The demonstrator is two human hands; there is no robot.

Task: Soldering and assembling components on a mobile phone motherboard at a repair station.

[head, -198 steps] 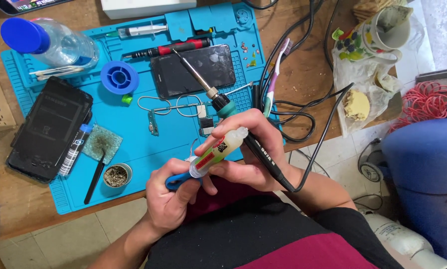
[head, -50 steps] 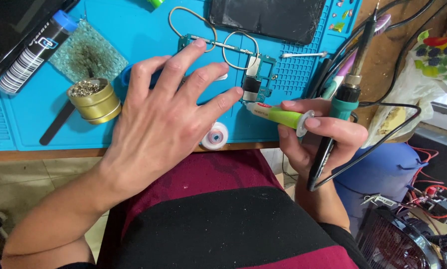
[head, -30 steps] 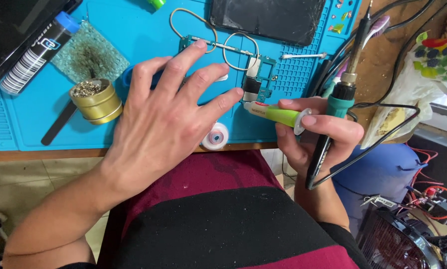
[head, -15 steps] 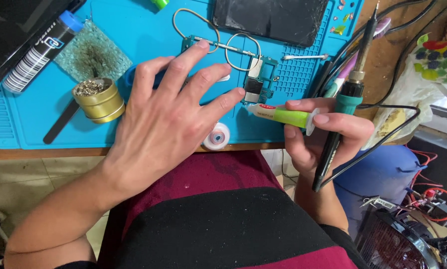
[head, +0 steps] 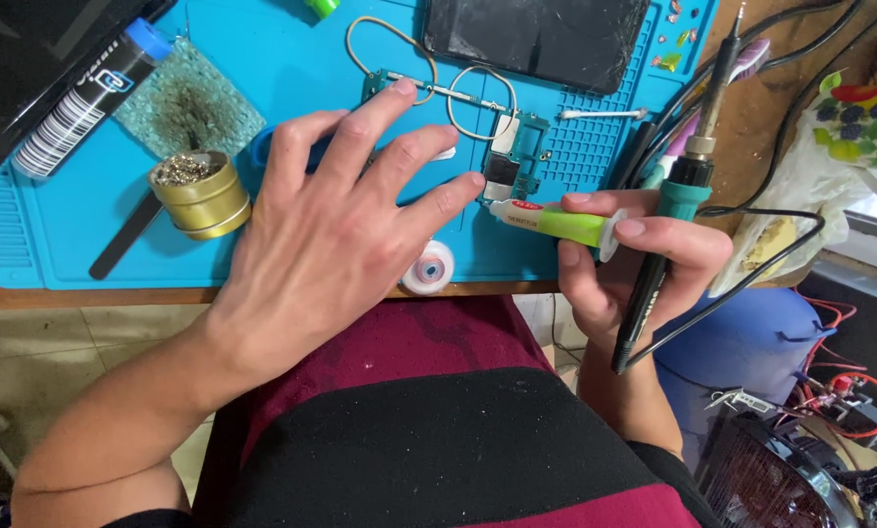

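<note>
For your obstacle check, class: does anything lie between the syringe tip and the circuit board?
Nothing visible does. The syringe in the right hand points at the circuit board over bare mat; the left hand lies beside that path.

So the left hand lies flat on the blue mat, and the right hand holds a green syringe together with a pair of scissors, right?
Not scissors. The head view shows the right hand holding the green syringe together with a soldering iron. The left hand does lie flat on the blue mat.

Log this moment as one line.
left hand: flat on blue silicone mat, fingertips at green circuit board | right hand: holds green flux syringe, teal-collared soldering iron
</note>
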